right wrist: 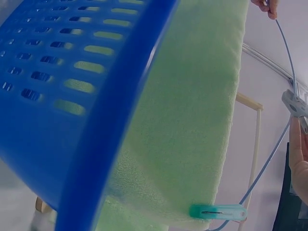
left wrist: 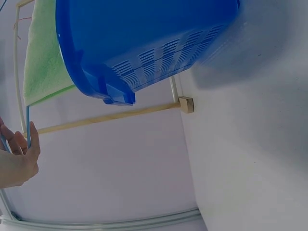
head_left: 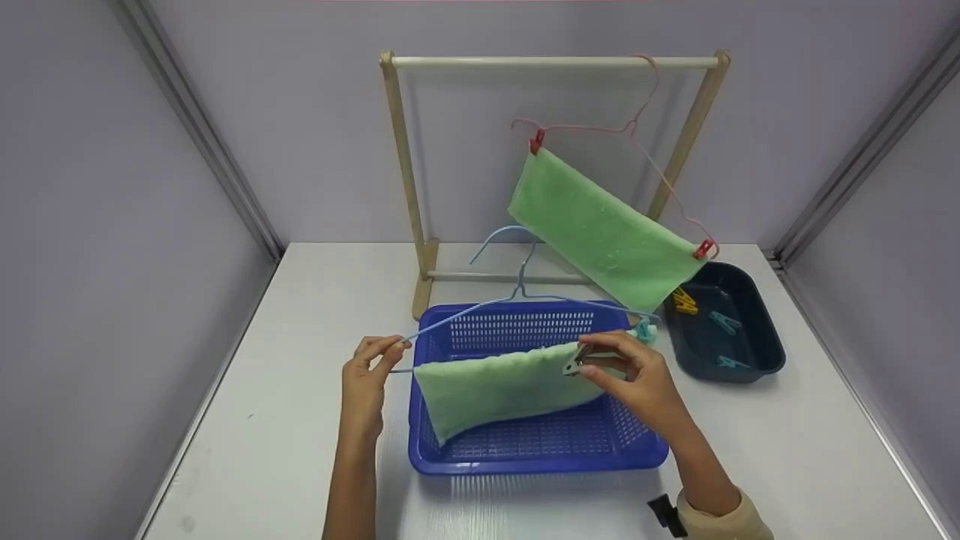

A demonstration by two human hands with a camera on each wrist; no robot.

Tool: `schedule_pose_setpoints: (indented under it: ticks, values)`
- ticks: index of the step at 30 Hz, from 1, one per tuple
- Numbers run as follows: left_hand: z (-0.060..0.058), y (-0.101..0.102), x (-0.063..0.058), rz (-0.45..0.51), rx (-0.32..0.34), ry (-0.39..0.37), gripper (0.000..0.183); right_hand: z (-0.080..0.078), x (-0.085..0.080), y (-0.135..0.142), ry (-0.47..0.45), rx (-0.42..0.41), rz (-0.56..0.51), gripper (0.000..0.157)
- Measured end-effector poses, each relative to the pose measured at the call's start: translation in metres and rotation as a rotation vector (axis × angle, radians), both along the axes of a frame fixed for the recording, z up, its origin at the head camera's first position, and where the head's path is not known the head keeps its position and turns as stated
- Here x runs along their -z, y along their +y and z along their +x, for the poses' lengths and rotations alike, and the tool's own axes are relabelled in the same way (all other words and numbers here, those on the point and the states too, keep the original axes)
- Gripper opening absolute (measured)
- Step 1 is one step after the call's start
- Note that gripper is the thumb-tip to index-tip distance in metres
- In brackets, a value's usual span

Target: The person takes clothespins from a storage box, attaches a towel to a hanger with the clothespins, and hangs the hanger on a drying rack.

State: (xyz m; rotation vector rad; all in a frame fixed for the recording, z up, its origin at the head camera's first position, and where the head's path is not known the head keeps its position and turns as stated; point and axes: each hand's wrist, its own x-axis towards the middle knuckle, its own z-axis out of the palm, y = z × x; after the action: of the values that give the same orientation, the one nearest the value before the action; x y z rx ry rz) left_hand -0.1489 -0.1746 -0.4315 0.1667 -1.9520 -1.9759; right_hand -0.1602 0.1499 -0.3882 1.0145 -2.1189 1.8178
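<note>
My left hand [head_left: 364, 386] pinches the left end of a light blue hanger [head_left: 480, 306] between thumb and fingers. Draped along the hanger's lower bar is a pale green towel [head_left: 502, 394], hanging over the blue basket [head_left: 540, 469]. A teal clothespin [right wrist: 221, 211] clips the towel to the hanger at its right end. Between the thumb and fingers of my right hand [head_left: 641, 379] is a grey-white clothespin [head_left: 574, 366], close to the towel's upper edge. In the right wrist view that clothespin overlaps the hanger wire.
Behind the basket stands a wooden rack with a white rail [head_left: 525, 62]. From it hangs a tilted pink hanger [head_left: 585, 128], holding a second green towel [head_left: 600, 232] by two red clothespins [head_left: 537, 141]. At the right, a dark bin [head_left: 769, 364] contains yellow [head_left: 684, 301] and teal clothespins [head_left: 725, 322].
</note>
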Motion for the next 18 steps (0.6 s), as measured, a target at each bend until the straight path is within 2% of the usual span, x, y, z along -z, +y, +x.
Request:
schedule_pose_setpoints:
  ticks: [9,18]
  values:
    - [-0.0007,0.0005,0.0010,0.001,-0.003,0.004,0.019,0.0009,0.0002,-0.0032,0.014,0.002,0.002,0.035]
    - [-0.0013,-0.0001,0.0007,0.001,0.002,0.009,0.020,0.0022,-0.0008,-0.0051,-0.013,0.002,-0.001,0.035]
